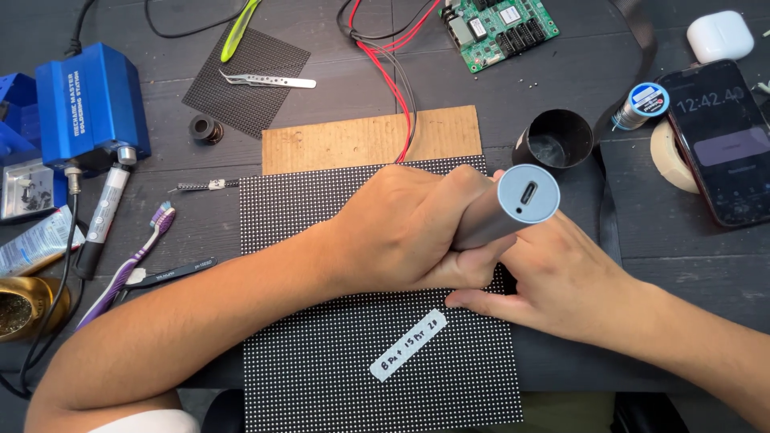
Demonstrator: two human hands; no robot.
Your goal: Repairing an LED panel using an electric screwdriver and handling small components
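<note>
My left hand [409, 228] is closed around a grey cylindrical tool [513, 204] with a charging port on its round end, held tilted over a black dotted LED panel [321, 353]. My right hand [561, 277] rests on the panel's right edge beside the tool, thumb flat along the panel and fingers touching the tool's shaft. The tool's tip is hidden under my hands. A white handwritten label [407, 345] is stuck on the panel near its front.
A wooden board [337, 140] lies behind the panel. A blue soldering station [88, 100], toothbrush [132, 261], tweezers [269, 80], small mesh panel [245, 100], green circuit board [501, 28], black cup [553, 140], phone [722, 140], solder spool [642, 104] and white earbud case [719, 36] surround it.
</note>
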